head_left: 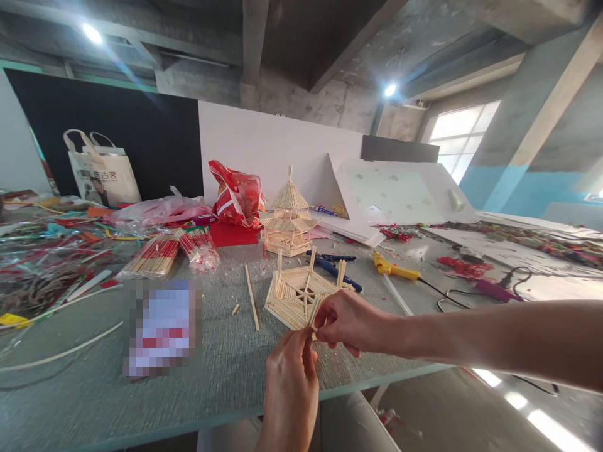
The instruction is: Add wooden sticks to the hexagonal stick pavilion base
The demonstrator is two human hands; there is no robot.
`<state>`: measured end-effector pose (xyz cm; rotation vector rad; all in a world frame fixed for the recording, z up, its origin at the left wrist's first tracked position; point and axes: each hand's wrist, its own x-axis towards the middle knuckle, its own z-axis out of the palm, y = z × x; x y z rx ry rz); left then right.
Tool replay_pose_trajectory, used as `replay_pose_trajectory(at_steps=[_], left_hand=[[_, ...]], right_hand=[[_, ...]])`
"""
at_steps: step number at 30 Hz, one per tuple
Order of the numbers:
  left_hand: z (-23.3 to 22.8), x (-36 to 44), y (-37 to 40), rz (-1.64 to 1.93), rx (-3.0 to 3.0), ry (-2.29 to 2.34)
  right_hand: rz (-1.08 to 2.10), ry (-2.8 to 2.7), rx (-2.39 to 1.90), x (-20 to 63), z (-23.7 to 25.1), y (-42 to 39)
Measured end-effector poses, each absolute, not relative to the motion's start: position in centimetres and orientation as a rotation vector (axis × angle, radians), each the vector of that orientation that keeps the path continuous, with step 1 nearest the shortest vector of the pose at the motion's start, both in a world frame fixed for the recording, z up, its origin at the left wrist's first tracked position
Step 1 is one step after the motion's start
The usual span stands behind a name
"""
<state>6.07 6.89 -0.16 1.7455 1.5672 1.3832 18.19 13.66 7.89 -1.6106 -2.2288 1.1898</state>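
pinching a short stick [311, 312] at the hexagonal base [287, 304], left hand [293, 369] and right hand [354, 319] meet; plastic packs [205, 252] hold wooden sticks [154, 250].

Tan stick base [284, 306], yellow glue gun [396, 269]

Over there, a cream tote bag [122, 179] stands before a black panel [160, 141]; a crumpled red bag [239, 196] sits further right, and two lamps [390, 90] glow overhead.

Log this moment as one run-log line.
left hand: at stick base near edge; right hand: close against left; grip: mostly hidden; stick pagoda: standing behind; yellow glue gun: lying to right
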Motion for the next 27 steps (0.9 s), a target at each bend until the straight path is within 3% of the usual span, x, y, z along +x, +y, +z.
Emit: replay_pose_trajectory(at_steps=[15,27], left_hand=[[-0.5,6.1,7.0,1.44,1.671,1.564],[-0.6,5.9,7.2,1.449,1.667,1.575]], right_hand=[[1.452,-2.013,-1.661,17.9,9.4,13.1],[1.421,-2.08,-1.822,17.5,9.1,14.3]])
